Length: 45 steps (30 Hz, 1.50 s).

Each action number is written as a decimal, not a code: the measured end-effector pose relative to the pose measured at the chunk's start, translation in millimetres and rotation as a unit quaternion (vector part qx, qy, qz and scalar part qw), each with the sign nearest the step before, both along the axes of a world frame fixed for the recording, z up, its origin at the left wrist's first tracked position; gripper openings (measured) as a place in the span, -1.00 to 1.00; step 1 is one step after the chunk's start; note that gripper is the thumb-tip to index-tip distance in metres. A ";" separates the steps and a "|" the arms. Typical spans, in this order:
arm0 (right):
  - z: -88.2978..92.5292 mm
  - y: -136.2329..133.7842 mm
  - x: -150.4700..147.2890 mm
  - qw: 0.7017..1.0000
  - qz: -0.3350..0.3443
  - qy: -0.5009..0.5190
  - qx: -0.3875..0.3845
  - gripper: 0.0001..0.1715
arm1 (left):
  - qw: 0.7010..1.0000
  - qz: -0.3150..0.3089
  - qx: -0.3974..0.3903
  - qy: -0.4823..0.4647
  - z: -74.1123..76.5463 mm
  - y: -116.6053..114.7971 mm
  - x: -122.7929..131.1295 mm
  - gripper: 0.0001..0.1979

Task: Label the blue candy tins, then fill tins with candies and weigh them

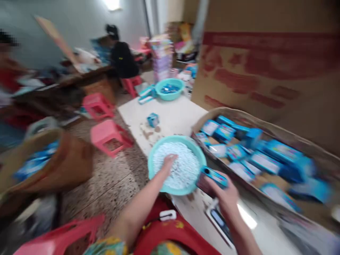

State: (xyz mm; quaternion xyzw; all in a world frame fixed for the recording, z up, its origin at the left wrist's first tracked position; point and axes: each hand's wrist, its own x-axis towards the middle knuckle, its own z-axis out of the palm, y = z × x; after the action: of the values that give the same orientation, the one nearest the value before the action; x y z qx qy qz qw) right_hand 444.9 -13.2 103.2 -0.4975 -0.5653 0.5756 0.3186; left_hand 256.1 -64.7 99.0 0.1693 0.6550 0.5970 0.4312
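My left hand (169,163) reaches into a turquoise basin (204,156) full of small white pellets (183,161). Its fingers are partly sunk among the pellets and blurred, so their grip is unclear. At the basin's right rim, my right hand (230,194) is closed around a small blue carton (216,177), tilted, with a dark opening showing at its near-left end. Beneath that hand, a white-and-grey device with a dark display (220,221) lies on the white table (180,113). Another small blue box (153,120) stands beyond the basin.
To the right, a large cardboard tray (239,111) holds several blue cartons. A second turquoise basin (170,95) with blue packets sits at the table's far end. Pink stools (110,132) and a brown bin (77,159) stand left. Two people are in the background, one seated (123,58).
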 end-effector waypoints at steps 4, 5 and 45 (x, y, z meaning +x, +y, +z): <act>-0.6 10.1 14.6 0.990 0.039 -0.068 0.114 -0.49 | 0.985 0.028 0.024 -0.170 -15.6 24.9 8.2 -0.63; -1.0 12.0 8.0 0.984 0.052 -0.084 0.145 -0.53 | 0.974 0.048 0.041 -0.218 -9.8 26.7 10.5 -0.64; 9.0 21.6 -53.2 0.944 0.130 -0.133 0.272 -0.61 | 0.974 0.165 0.150 -0.045 37.1 56.9 22.1 -0.68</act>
State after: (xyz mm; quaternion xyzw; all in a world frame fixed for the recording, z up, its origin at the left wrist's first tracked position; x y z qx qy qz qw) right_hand 391.7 8.4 112.2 -0.3864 -0.7971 0.3650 0.2864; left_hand 278.2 -7.8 136.1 0.0952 0.5566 0.7584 0.3254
